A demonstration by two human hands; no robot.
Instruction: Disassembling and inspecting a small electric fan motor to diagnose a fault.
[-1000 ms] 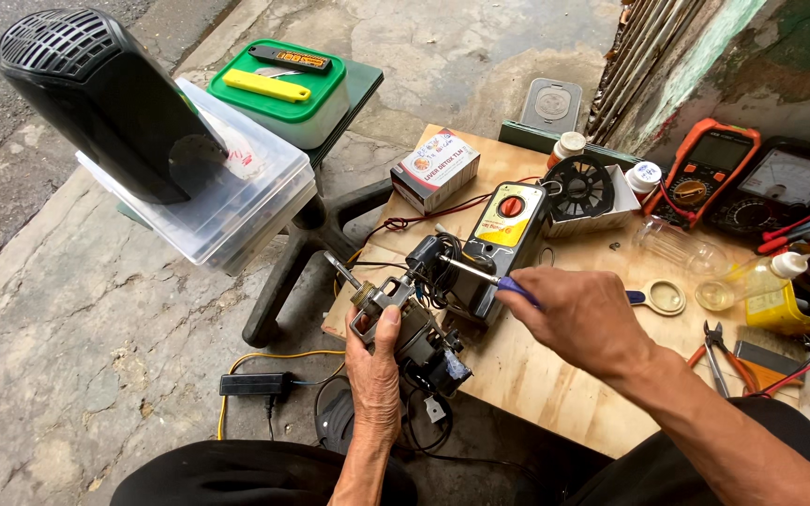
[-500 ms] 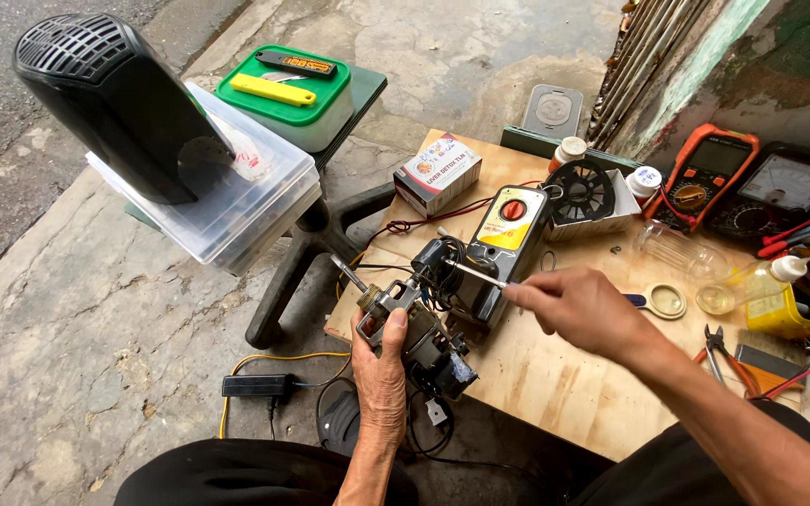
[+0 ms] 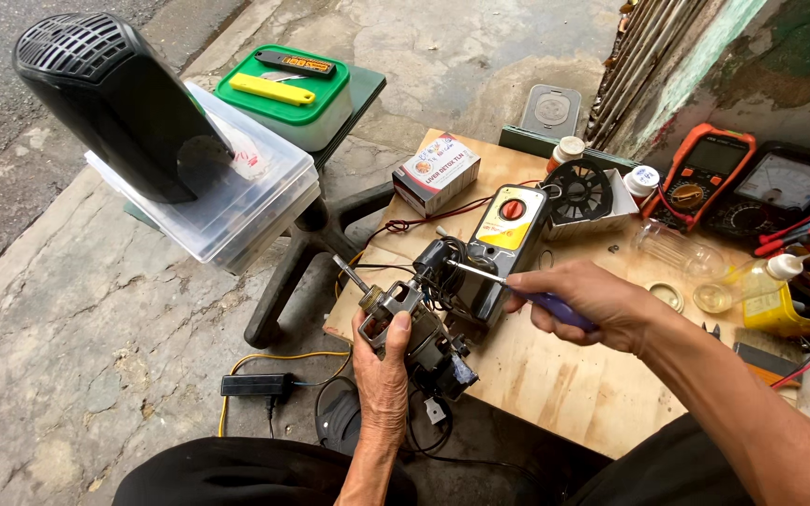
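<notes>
The left hand [image 3: 382, 370] is closed around a small electric motor with a grey metal frame and dark windings [image 3: 414, 328], and holds it at the near left edge of the pale wooden worktop [image 3: 555, 384], partly over the edge; this grip seems to keep the motor steady while the tool works on it. The right hand [image 3: 602, 305] is closed around the purple handle of a slim screwdriver with a bright steel shaft [image 3: 494, 278], gripped like a pen, probably for fine control. The long axis of the screwdriver runs almost level, from the handle on the right to the tip on the left, and the tip reaches the black part with wires [image 3: 438, 260] just behind the motor. The thin shaft of the motor points up and to the left, away from the person, so its long axis lies diagonally across the worktop corner. Just beside the tip stands a dark control housing with a yellow face and a red knob [image 3: 508, 230], tilted, joined to the motor by wires. Farther out are a black round fan grille piece [image 3: 580, 190], a small printed cardboard box [image 3: 438, 171], an orange multimeter [image 3: 705, 173] and a yellow bottle [image 3: 771, 305]. On the left, apart from the worktop, a black ribbed fan housing [image 3: 110, 98] lies on a clear plastic storage box [image 3: 227, 206].
</notes>
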